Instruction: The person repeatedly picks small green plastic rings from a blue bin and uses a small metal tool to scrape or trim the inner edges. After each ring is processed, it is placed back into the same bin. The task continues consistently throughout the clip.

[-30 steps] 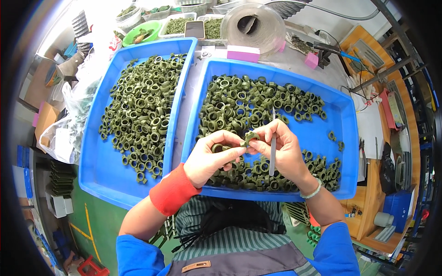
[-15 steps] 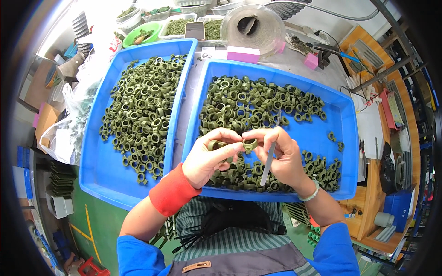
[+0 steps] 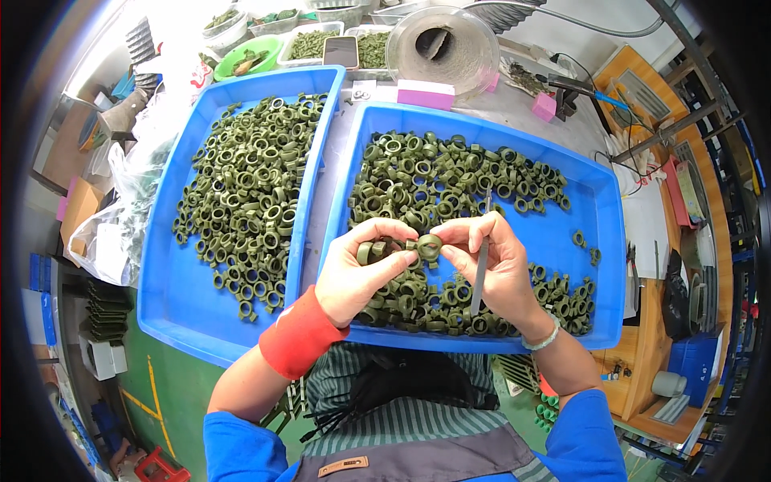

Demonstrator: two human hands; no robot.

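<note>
Above the right blue tray [image 3: 598,265], both hands meet at one olive-green ring [image 3: 429,250] with a small tab. My left hand [image 3: 353,269], a red band at its wrist, pinches the ring's left side between thumb and forefinger. A further green ring [image 3: 371,252] is tucked in the curl of its fingers. The thumb and forefinger of my right hand [image 3: 506,269] touch the ring's right side. A slim grey blade-like tool [image 3: 480,277] also sits in my right hand, its broad end pointing down toward me. Many similar rings [image 3: 474,173] lie in the tray below.
The left blue tray [image 3: 181,297] holds a heap of the same rings. Along the back stand a clear tub [image 3: 482,48], a green bowl [image 3: 269,50], boxes of small green parts [image 3: 309,46], a phone [image 3: 340,52] and pink blocks [image 3: 426,95]. A plastic bag [image 3: 120,209] lies at left.
The ring between my fingertips has turned so its opening faces up toward me. My right hand has shifted slightly right, and the grey tool stands more upright.
</note>
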